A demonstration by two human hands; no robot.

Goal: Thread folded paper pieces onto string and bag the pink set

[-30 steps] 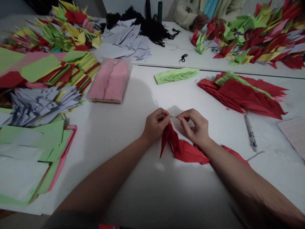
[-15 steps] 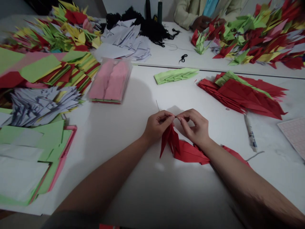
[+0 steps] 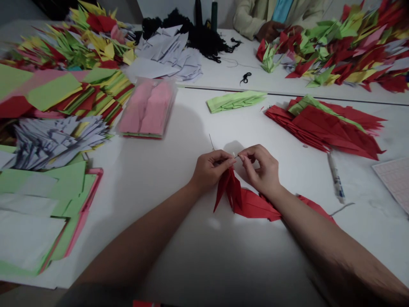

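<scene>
My left hand (image 3: 212,170) and my right hand (image 3: 260,167) meet above the white table (image 3: 179,251), their fingertips almost touching. The left fingers pinch a thin needle (image 3: 211,143), whose tip points up and away. My right fingertips hold a fine dark thread (image 3: 235,156) near a tiny pale bit, which is too small to name. Just under my hands hangs or lies a red origami crane (image 3: 228,189), with more red folded paper (image 3: 255,206) beneath my right wrist. Whether the thread passes through the crane is hidden.
Stacks of folded paper (image 3: 54,96) and a pink pack (image 3: 148,108) fill the left side. A red paper pile (image 3: 322,125), a pen (image 3: 335,177) and a green paper stack (image 3: 234,101) lie to the right. A co-worker's hand (image 3: 271,30) rests among paper cranes at the back.
My left fingers have slid rightward, closer to my right fingertips. The red crane and the surrounding piles stay nearly where they were.
</scene>
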